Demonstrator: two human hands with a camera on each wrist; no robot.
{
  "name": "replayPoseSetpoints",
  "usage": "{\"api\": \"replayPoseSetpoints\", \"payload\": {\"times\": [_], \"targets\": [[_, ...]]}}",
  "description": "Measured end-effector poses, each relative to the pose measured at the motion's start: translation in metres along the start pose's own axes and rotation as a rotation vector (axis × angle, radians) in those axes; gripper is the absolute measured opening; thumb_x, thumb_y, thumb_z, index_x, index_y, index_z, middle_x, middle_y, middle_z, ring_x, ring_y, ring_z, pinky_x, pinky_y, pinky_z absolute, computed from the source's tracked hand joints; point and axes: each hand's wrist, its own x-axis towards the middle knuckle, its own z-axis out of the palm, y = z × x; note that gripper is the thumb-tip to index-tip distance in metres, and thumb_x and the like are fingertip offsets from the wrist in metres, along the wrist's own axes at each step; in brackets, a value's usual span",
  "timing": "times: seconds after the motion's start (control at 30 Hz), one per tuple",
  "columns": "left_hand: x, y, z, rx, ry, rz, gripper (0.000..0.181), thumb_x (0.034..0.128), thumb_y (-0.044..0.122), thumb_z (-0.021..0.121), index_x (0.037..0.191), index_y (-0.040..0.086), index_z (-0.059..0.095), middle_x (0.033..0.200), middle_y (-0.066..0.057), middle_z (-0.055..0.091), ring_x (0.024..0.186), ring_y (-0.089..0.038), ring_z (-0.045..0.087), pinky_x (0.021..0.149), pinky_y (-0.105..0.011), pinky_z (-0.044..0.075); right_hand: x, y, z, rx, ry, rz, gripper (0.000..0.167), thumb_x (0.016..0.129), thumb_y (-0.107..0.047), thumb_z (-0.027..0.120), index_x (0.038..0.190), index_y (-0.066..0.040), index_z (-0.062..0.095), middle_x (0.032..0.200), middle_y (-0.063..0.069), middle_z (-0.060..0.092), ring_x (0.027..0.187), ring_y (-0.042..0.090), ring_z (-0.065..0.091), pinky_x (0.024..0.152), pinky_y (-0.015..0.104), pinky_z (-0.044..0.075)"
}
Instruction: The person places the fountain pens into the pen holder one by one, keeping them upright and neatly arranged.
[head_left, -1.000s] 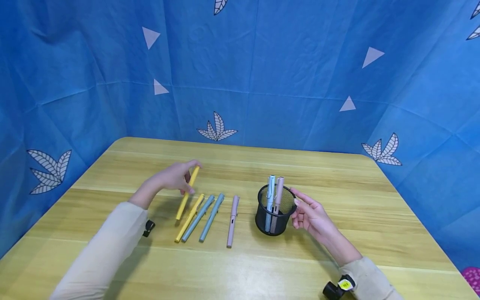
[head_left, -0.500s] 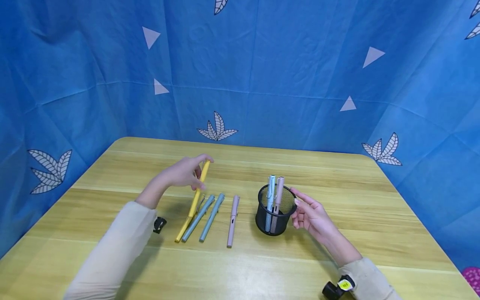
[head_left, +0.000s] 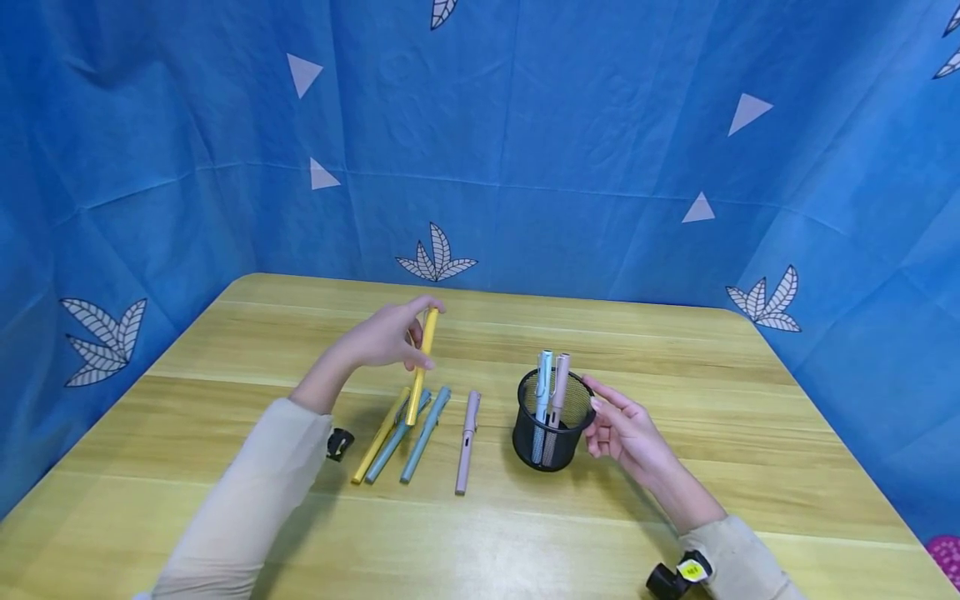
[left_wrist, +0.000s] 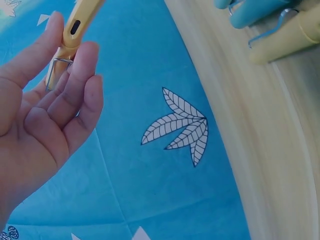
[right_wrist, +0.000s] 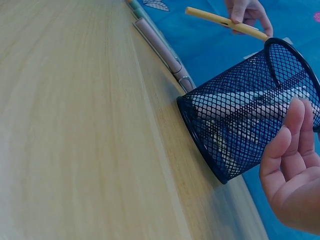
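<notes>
My left hand [head_left: 386,337] pinches a yellow pen [head_left: 422,367] near its clip end, above the table and left of the holder. In the left wrist view, thumb and fingers close around that pen, its metal clip inside the grip. My right hand [head_left: 626,429] holds the right side of a black mesh pen holder [head_left: 525,442], thumb and fingers at its rim. A light blue pen [head_left: 542,387] and a light purple pen [head_left: 559,383] stand in the holder. Beneath the left hand lie another yellow pen [head_left: 378,442] and two blue-grey pens [head_left: 425,437].
A light purple pen [head_left: 467,446] lies between the blue-grey pens and the holder. The wooden table [head_left: 465,550] reaches to a blue patterned curtain [head_left: 570,167] at the back and both sides.
My left hand has carried the yellow pen right and upward, from left of the lying pens to over them, and the pen has become more upright. The right hand and holder stay put.
</notes>
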Motion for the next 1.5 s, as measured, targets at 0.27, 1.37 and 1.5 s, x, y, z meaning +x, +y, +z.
{"api": "replayPoseSetpoints", "payload": {"times": [0.27,1.37,1.5], "targets": [[0.002,0.004,0.002,-0.024,0.031,0.019,0.069,0.0703,0.003,0.075,0.126,0.009,0.035,0.071,-0.007,0.057,0.056,-0.02,0.058,0.06,-0.029,0.049,0.001,0.0,0.001,-0.002,-0.006,-0.011,0.03,0.095,-0.011,0.042,0.119,-0.026,0.053,0.066,0.004,0.059,0.053,0.013,0.056,0.051,0.022,0.047],[0.016,0.029,0.01,-0.134,0.137,0.102,0.071,0.0711,0.006,0.075,0.128,0.011,0.034,0.073,-0.01,0.053,0.056,-0.022,0.057,0.055,-0.034,0.051,0.001,0.003,0.002,-0.024,0.084,-0.02,0.028,0.093,-0.012,0.047,0.115,-0.027,0.056,0.063,0.003,0.057,0.051,0.013,0.055,0.049,0.021,0.047],[0.018,0.03,0.013,-0.152,0.143,0.117,0.069,0.0716,0.006,0.074,0.128,0.011,0.034,0.073,-0.01,0.053,0.056,-0.023,0.057,0.056,-0.036,0.051,0.001,0.003,0.003,-0.028,0.088,-0.019,0.028,0.093,-0.012,0.048,0.114,-0.028,0.056,0.063,0.003,0.057,0.051,0.012,0.054,0.049,0.021,0.047]]}}
